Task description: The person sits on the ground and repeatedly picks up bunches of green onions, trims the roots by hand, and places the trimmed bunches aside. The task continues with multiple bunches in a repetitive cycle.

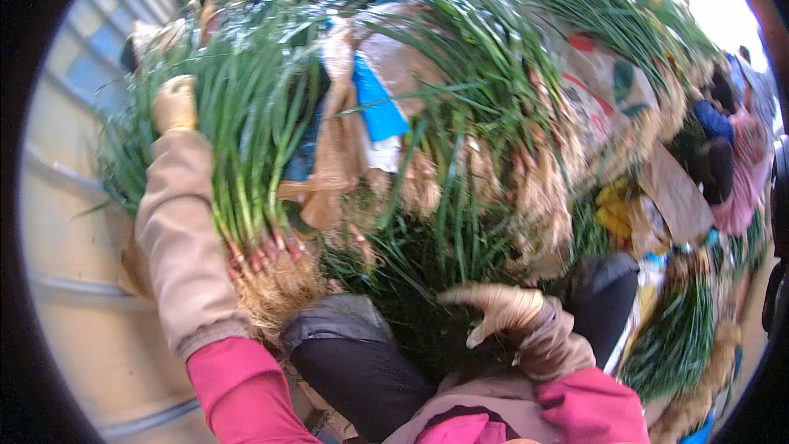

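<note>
Gloved in a pale cream work glove, my left hand (pixel 175 103) rests on the green tops at the left edge of a big bundle of spring onions (pixel 246 135); whether its fingers grip any leaves is hidden. The bundle's reddish stems and tan roots (pixel 277 290) point towards my left knee. My right hand (pixel 502 311), also gloved and somewhat blurred, is over my lap with its fingers apart and holds nothing. Just beyond it lie loose green onion leaves (pixel 456 240) and more spring onions with shaggy pale roots (pixel 542 203).
A corrugated metal wall (pixel 86 246) runs along the left. Brown plastic sheeting (pixel 336 166) and a blue strip (pixel 376 98) lie between the onion heaps. A printed white sack (pixel 607 86) is at upper right. Other people sit at far right, one in pink clothing (pixel 743 166), near another onion bundle (pixel 675 327).
</note>
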### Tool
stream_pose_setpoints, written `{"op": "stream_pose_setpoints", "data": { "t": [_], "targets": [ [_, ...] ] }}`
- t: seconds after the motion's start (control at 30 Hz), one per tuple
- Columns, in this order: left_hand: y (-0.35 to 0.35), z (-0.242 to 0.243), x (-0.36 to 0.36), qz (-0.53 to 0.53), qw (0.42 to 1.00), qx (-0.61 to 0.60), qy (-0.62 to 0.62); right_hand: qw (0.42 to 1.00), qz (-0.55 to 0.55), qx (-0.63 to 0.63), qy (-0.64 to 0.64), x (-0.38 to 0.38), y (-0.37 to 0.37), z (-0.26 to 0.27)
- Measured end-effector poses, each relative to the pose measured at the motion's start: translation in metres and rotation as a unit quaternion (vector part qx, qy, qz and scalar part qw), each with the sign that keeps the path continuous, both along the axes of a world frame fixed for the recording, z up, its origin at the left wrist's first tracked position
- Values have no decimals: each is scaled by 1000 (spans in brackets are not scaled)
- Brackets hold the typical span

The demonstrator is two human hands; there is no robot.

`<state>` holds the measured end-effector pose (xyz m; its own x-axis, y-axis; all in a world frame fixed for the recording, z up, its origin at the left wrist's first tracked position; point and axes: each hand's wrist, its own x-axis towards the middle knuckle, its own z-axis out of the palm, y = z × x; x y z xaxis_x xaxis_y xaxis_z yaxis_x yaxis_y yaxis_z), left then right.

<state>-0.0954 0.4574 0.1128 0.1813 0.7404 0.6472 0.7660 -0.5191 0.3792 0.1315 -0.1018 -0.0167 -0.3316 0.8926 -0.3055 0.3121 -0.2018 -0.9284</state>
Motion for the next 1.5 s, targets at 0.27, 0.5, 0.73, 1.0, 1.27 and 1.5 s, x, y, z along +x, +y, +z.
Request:
{"op": "stream_pose_setpoints", "data": {
  "t": [0.27, 0.5, 0.73, 1.0, 1.27, 1.5],
  "targets": [
    [-195, 66, 89, -343, 899, -207, -178, 679, -536, 338, -369, 92, 42, 50],
    [-388, 0, 118, -578, 696, -426, 14, 673, -534, 25, -511, 179, 98, 12],
    [-449, -31, 109, -584, 656, -475, -45, 745, -453, 186, -453, 94, 62, 51],
    [-502, -70, 96, -490, 610, -586, -209, 744, -507, 338, -274, 87, 23, 54],
    [-541, -108, 94, -433, 573, -633, -290, 749, -494, 101, -430, 78, 58, 11],
    [-530, -130, 87, -408, 640, -601, -250, 784, -505, 169, -318, 91, 77, 19]
  ]
}}
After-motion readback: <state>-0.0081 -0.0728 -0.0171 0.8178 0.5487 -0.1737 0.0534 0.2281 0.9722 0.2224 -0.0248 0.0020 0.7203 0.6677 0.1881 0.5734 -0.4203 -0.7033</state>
